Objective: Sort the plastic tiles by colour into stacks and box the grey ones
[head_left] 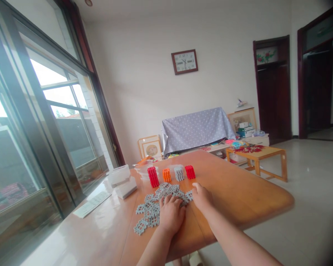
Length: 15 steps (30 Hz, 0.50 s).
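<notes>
A loose pile of grey plastic lattice pieces (151, 210), square with notched edges, lies on the wooden table. My left hand (172, 213) rests palm down on the pile's near right side, its fingers apart and slightly bent over the pieces. At the right edge of the pile my right hand (203, 196) is closed, with a grey lattice piece (189, 196) at its fingertips. Behind the pile stand stacks of like pieces: a tall red stack (153, 177), an orange stack (166, 175), a light grey stack (179, 173) and a shorter red stack (190, 172).
White boxes (124, 186) and a paper sheet (93, 204) lie on the left of the table (238, 192). Clear plastic containers (144, 172) stand behind the stacks. A low wooden table (258, 159) is beyond, right of a cloth-covered object (197, 129). Windows line the left side.
</notes>
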Motion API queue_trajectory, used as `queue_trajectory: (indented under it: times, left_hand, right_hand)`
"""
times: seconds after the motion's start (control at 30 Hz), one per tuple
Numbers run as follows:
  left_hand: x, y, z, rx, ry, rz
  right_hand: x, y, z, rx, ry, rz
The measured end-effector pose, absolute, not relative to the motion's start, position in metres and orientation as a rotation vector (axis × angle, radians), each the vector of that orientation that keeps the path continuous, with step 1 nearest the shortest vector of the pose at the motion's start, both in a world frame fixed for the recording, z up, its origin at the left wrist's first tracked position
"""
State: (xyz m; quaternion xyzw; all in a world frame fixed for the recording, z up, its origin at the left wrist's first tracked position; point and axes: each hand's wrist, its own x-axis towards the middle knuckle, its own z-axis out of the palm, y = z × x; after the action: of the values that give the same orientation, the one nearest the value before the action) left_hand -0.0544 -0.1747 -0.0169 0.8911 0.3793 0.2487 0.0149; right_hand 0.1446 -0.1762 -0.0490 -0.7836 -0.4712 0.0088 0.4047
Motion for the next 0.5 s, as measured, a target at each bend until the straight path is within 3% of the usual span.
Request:
queue_trajectory:
  times: [0.5]
  left_hand:
    - [-0.057, -0.164, -0.024, 2.698, 1.415, 0.719]
  right_hand:
    - [0.127, -0.177, -0.041, -2.003, -1.328, -0.146]
